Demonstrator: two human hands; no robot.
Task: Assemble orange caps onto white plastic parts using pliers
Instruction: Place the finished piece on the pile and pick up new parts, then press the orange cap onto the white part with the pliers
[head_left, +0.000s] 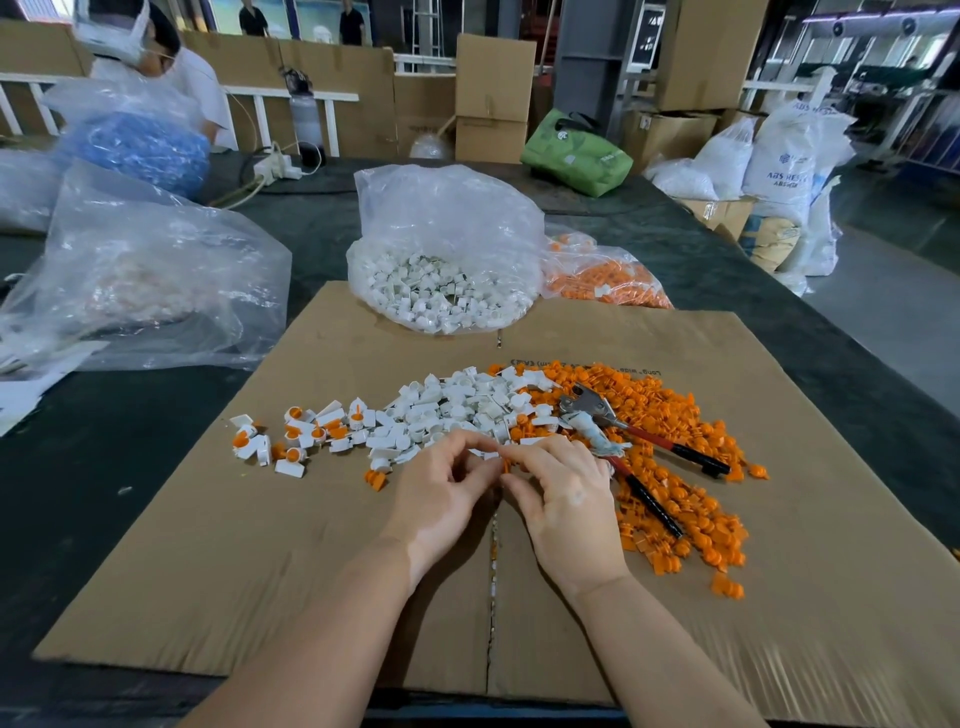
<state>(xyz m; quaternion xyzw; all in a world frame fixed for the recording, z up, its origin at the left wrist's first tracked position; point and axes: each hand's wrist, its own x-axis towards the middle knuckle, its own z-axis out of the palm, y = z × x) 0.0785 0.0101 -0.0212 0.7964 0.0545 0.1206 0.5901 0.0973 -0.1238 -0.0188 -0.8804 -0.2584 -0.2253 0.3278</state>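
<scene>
My left hand (441, 493) and my right hand (566, 493) meet over the middle of the flat cardboard sheet (260, 571). Between their fingertips sit a small white plastic part (490, 455) and an orange cap (505, 466), the left fingers on the white part, the right on the cap. Just beyond lies a heap of loose white parts (457, 405). A spread of orange caps (685, 467) lies to the right. The pliers (623, 436), with red and black handles, rest on the orange caps, untouched. Several white parts with orange caps fitted (291, 436) lie at the left.
A clear bag of white parts (447, 260) stands at the cardboard's far edge, a bag of orange caps (602, 275) to its right, and a large clear bag (140, 275) at the left. A person sits at the far left behind a bag of blue pieces (135, 145). Boxes and sacks stand beyond the table.
</scene>
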